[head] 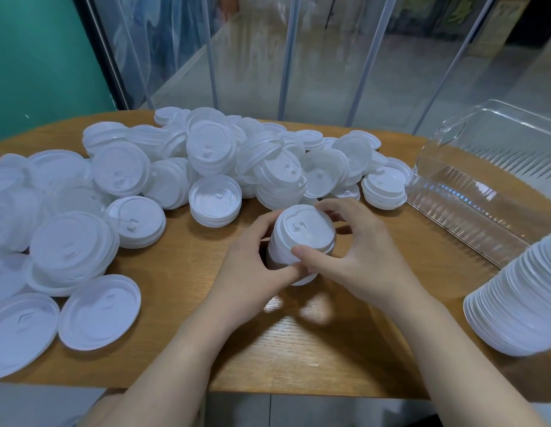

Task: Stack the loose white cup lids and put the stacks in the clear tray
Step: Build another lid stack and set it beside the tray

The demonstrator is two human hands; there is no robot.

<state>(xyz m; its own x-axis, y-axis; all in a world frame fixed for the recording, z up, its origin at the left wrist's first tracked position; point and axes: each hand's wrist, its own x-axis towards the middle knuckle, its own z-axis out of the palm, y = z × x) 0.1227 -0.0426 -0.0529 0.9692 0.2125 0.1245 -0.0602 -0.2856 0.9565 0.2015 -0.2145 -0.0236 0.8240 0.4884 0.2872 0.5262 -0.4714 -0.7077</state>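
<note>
A short stack of white cup lids (302,232) stands at the middle of the wooden table (299,349). My left hand (252,263) grips its left side and my right hand (354,251) curls round its right side, thumb on the front. Several loose white lids (206,155) lie heaped across the back and left of the table. The clear tray (471,195) sits at the right, nothing showing inside it. A tall stack of lids (523,297) leans at the right edge, in front of the tray.
Clear plastic strip curtains (299,57) hang behind the table and a green wall (37,57) stands at the far left. The table's front edge runs just below my forearms. Single lids (98,312) lie at the near left.
</note>
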